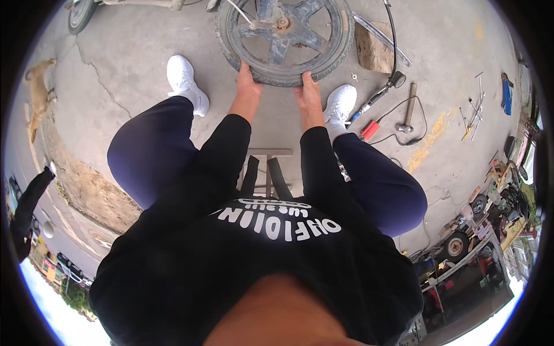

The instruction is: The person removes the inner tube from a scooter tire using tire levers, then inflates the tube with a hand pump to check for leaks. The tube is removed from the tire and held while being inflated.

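I'm watching the wheel [279,51] filling the top of my view, its upper edge cut off, standing ahead of the person and between the white shoes [183,81]. Its tyre [277,79] is sitting around the rim along the visible lower arc, so I'm judging that part done. I'm reading this as a middle stage, with steadying and any checking of the hub [283,23] being left; whether the axle is fastened I cannot tell. Off to the right, a wooden block [372,52], a hammer [410,109] and a red box [370,130] are lying unused.

Both forearms are reaching straight forward. The left hand [248,83] and right hand [308,91] are gripping the tyre's near edge, apart from each other. Their thumbs are pressing on its near side; the other fingers are mostly hidden, so I cannot tell how far they're curling.
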`<action>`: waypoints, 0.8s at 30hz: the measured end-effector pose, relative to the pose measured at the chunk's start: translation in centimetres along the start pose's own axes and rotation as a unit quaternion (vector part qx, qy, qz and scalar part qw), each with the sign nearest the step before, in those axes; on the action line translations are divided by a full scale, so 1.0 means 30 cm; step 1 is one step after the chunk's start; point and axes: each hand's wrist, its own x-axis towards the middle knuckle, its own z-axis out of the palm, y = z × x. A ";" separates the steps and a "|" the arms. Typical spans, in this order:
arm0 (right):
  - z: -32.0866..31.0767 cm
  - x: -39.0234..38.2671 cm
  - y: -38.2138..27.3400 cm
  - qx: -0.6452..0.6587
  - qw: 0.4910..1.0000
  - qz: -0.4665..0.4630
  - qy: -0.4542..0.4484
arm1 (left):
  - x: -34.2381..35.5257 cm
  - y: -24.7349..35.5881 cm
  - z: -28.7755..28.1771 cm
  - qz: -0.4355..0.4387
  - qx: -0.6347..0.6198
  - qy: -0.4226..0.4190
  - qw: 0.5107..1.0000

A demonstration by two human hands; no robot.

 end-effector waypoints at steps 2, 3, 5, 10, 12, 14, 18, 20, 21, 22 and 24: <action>-0.023 0.021 0.015 0.014 1.000 0.019 -0.002 | 0.012 0.000 0.010 -0.004 0.001 0.010 1.000; -0.039 0.023 0.020 0.020 0.999 0.026 -0.003 | 0.016 -0.002 0.011 -0.007 0.000 0.014 1.000; -0.044 0.017 0.028 0.041 0.998 0.040 -0.001 | 0.027 -0.002 0.001 -0.003 0.011 0.009 1.000; 0.025 -0.021 0.066 0.099 0.994 0.045 -0.029 | 0.053 0.056 -0.030 0.038 0.093 -0.059 0.993; 0.093 -0.059 0.111 0.116 0.990 0.074 0.001 | 0.031 0.121 -0.004 0.011 0.080 -0.082 0.993; 0.132 -0.126 0.115 0.113 0.987 0.111 0.030 | -0.001 0.182 -0.007 0.011 0.080 -0.107 0.991; 0.118 -0.122 0.007 0.052 0.992 0.073 0.084 | -0.045 0.185 -0.045 0.005 0.074 -0.089 0.993; 0.054 -0.059 -0.132 0.004 0.997 0.010 0.076 | -0.088 0.133 -0.068 -0.016 0.063 -0.069 0.995; 0.032 -0.004 -0.214 -0.028 0.998 -0.019 0.057 | -0.104 0.093 -0.071 -0.026 0.062 -0.079 0.995; 0.012 0.061 -0.280 -0.066 0.995 -0.038 0.062 | -0.117 0.062 -0.062 -0.037 0.061 -0.089 0.993; 0.008 0.182 -0.370 -0.161 0.981 -0.078 0.072 | -0.160 0.028 -0.028 -0.050 0.083 -0.119 0.988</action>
